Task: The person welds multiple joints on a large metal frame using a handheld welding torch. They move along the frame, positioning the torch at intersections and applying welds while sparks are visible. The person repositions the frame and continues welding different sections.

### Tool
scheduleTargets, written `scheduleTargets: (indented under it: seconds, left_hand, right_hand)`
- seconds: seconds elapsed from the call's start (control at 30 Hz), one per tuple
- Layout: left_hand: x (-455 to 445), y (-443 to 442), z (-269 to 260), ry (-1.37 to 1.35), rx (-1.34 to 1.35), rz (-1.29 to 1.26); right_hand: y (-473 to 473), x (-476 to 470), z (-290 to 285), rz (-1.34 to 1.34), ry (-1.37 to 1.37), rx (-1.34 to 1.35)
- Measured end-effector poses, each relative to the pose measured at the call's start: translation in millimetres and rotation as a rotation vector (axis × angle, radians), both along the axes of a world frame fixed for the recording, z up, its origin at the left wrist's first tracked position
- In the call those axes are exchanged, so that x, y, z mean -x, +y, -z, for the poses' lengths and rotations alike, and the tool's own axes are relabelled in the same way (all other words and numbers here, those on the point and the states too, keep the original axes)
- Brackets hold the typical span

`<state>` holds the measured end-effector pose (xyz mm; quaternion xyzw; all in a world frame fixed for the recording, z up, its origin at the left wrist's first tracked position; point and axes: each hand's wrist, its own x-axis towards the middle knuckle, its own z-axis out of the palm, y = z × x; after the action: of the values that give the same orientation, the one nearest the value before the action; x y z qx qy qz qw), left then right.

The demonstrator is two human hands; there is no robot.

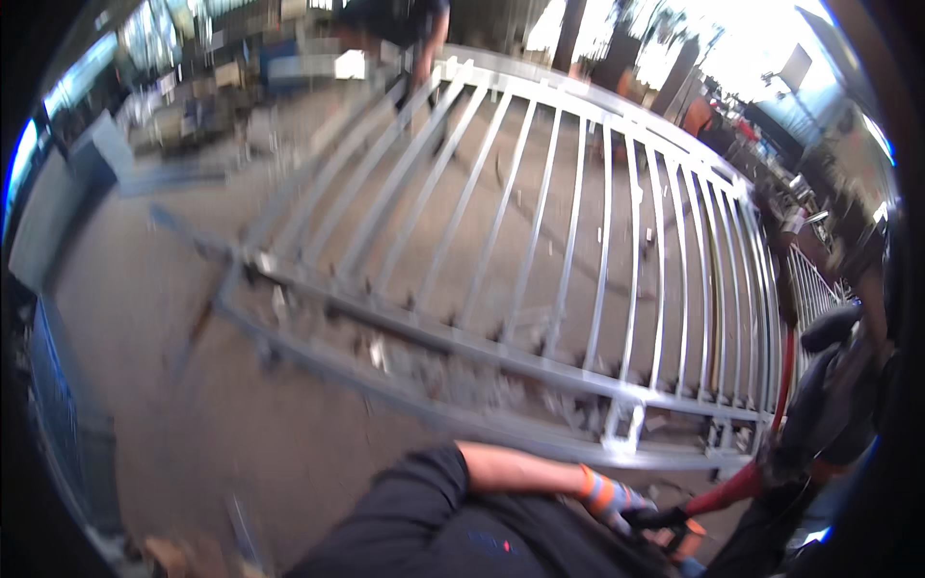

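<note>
My left hand (618, 504), in a grey glove with an orange-banded cuff, reaches across my body at the bottom right. Its fingers close around the black end of a black-and-red tool (726, 493), whose exact kind blur hides. Close beside it, an orange-cuffed glove on my right hand (686, 540) shows only in part; its fingers are hidden. Just beyond my hands lies a large metal barred frame (498, 350), with long parallel bars between two rails. A small bracket (623, 426) joins its near rail to an outer bar (520, 432).
A person (405, 43) stands at the frame's far left corner. On the right, another person in dark clothing (860, 282) is close by. A red cable or hose (785, 383) runs near the frame's right end. Pale box-like equipment (61, 202) stands left.
</note>
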<state>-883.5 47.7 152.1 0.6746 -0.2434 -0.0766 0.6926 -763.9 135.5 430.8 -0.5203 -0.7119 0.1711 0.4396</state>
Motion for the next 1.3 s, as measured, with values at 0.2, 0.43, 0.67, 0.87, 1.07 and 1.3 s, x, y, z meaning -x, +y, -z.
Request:
scheduleTargets:
  seconds: [0.2,0.43,0.67,0.87,1.07,1.3]
  left_hand:
    - [-21,-25,1,-0.054,-0.019,-0.183]
    - [-42,-30,122,0.414,0.029,-0.285]
    - [-62,-61,192,0.532,0.157,-0.535]
    - [-78,-62,193,0.548,0.163,-0.501]
    - [-91,-86,206,0.574,0.189,-0.588]
    - [-92,-89,207,0.593,0.227,-0.605]
  right_hand:
    - [119,-4,27,-0.560,0.323,-0.438]
    - [132,42,246,-0.585,0.307,1.130]
    - [121,64,371,-0.878,0.150,0.961]
    - [129,73,392,-0.953,0.146,1.054]
    - [132,77,395,-0.994,0.110,0.995]
    - [131,84,393,-1.014,0.055,0.874]
